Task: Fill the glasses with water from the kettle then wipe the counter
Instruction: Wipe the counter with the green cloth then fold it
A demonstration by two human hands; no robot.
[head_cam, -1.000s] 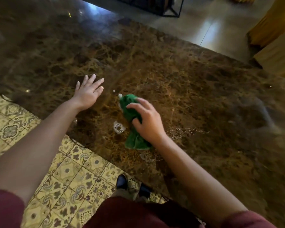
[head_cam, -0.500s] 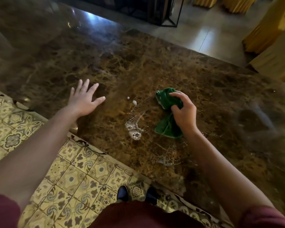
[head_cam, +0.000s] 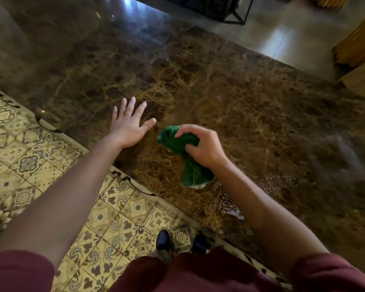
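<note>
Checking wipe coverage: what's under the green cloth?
Brown marble counter lies under the green cloth, which the right hand grips. Any water beneath is covered.

A polished brown marble counter [head_cam: 230, 98] with gold veining is carrying a crumpled green cloth [head_cam: 190, 165] near its front edge, a flat left hand [head_cam: 128, 125] just beside the cloth, and a wet foamy smear [head_cam: 230, 201] glistening near the cloth.

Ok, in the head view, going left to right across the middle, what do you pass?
Patterned yellow floor tiles → open left hand flat on the brown marble counter → crumpled green cloth → right hand, its grip around the cloth → bare marble beyond.
</note>
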